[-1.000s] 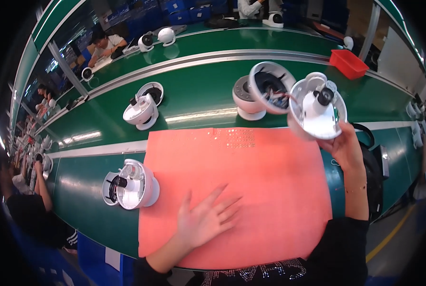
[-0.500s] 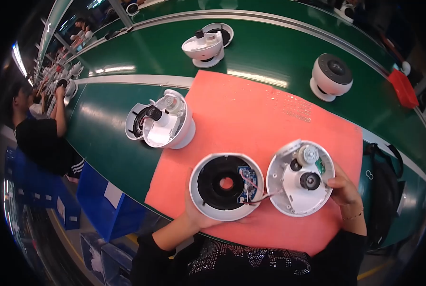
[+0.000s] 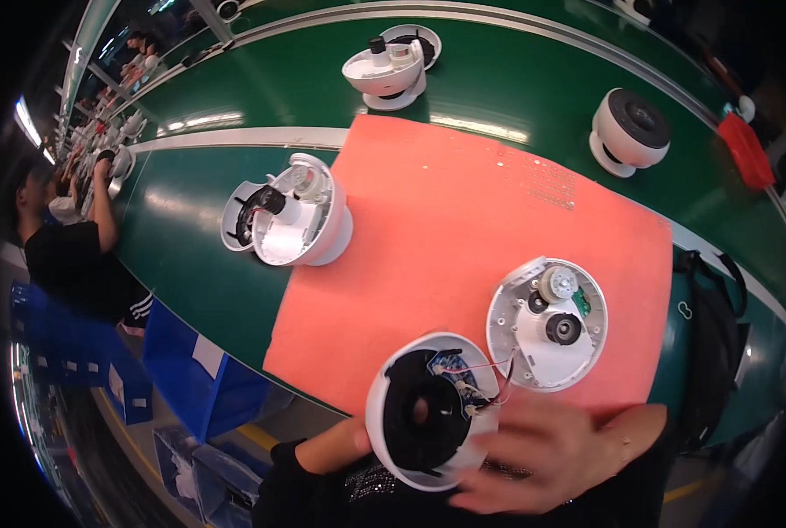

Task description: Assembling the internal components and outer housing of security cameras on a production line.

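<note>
My left hand point(image 3: 347, 444) is closed on the left edge of a white round housing half point(image 3: 377, 414), tilted near my body. Inside this half are a black ring liner with a central hole and a blue circuit board point(image 3: 450, 363). Blurred by motion, my right hand point(image 3: 547, 453) is at its lower right rim; whether it grips is unclear. Thin red and dark wires point(image 3: 505, 374) link this half to the other white housing half point(image 3: 541, 352), which lies on the pink mat point(image 3: 410, 264). That one holds a round motor-like part point(image 3: 557, 284) and a black cylinder point(image 3: 563, 329).
Opened white units stand at the mat's left edge point(image 3: 300, 220) and on the green belt point(image 3: 384, 75). A closed white unit point(image 3: 626, 132) with a black top is at right. Small shiny pieces point(image 3: 551, 189) dot the mat. A black bag point(image 3: 705, 352), blue bins point(image 3: 182, 370) and a co-worker point(image 3: 67, 246) flank it.
The lined housing half has come toward my body and tilted. My right hand has left the other half, which stays on the mat, and moved left to the lined half.
</note>
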The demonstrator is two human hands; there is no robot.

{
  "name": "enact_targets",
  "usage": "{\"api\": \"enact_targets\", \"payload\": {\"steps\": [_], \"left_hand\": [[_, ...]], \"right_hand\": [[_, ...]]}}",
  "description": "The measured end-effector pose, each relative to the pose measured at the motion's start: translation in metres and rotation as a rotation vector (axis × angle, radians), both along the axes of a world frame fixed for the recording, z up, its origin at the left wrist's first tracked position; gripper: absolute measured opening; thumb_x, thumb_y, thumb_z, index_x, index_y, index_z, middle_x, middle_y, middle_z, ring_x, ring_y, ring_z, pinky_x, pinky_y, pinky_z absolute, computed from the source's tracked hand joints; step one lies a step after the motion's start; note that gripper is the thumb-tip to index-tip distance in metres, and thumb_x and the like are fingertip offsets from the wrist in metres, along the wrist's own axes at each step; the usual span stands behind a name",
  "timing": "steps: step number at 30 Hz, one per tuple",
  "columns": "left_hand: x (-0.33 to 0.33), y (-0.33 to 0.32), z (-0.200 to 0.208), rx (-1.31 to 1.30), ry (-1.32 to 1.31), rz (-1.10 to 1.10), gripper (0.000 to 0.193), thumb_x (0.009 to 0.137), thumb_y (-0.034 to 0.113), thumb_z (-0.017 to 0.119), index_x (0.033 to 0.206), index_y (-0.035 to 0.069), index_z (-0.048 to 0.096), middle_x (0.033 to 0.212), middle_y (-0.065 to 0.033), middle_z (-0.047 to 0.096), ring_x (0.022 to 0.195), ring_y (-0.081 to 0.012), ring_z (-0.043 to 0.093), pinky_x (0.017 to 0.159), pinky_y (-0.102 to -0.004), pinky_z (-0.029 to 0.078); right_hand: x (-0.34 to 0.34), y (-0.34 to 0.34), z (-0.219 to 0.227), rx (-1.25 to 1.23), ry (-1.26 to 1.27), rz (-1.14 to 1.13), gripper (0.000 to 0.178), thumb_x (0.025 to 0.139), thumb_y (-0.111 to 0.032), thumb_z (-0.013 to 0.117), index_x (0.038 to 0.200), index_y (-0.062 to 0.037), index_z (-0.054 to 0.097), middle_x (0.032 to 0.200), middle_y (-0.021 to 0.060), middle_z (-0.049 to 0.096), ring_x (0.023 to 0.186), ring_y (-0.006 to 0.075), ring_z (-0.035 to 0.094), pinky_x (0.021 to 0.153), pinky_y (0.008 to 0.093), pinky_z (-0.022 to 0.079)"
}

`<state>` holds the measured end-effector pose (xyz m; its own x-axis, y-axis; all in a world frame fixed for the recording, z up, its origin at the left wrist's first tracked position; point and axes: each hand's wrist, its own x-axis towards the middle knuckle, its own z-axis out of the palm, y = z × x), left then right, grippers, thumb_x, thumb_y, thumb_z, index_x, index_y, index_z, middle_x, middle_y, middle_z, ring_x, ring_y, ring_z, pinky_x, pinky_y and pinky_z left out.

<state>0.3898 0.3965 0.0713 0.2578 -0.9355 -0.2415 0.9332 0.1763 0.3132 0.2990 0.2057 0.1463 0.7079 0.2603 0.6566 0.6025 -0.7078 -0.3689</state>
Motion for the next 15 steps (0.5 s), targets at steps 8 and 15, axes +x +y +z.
{"api": "enact_targets", "payload": {"steps": [8, 15], "left_hand": [[0.008, -0.036, 0.002, -0.593, -1.165, -0.064, 0.133, 0.063, 0.038, 0.076, 0.123, 0.011, -0.040, 0.135, -0.0184, -0.031, 0.131, -0.0359, -0.016, 0.101, -0.0546, 0.011], [0.037, -0.063, 0.026, 0.080, -1.774, -0.186, 0.056, 0.081, 0.027, 0.055, 0.125, -0.003, 0.038, 0.134, -0.0315, 0.023, 0.127, -0.0424, 0.022, 0.101, -0.0507, 0.020]], "right_hand": [[-0.034, -0.031, 0.002, 0.168, 0.285, 0.053, 0.040, 0.070, -0.018, 0.067, 0.105, -0.0050, 0.054, 0.076, 0.0148, 0.057, 0.061, 0.0266, 0.058, 0.054, 0.0339, 0.049], [-0.055, -0.102, 0.033, 0.345, 0.762, -0.182, 0.043, 0.064, -0.002, 0.069, 0.102, 0.0025, 0.051, 0.096, 0.0143, 0.058, 0.087, 0.0288, 0.058, 0.073, 0.0330, 0.047]]}}
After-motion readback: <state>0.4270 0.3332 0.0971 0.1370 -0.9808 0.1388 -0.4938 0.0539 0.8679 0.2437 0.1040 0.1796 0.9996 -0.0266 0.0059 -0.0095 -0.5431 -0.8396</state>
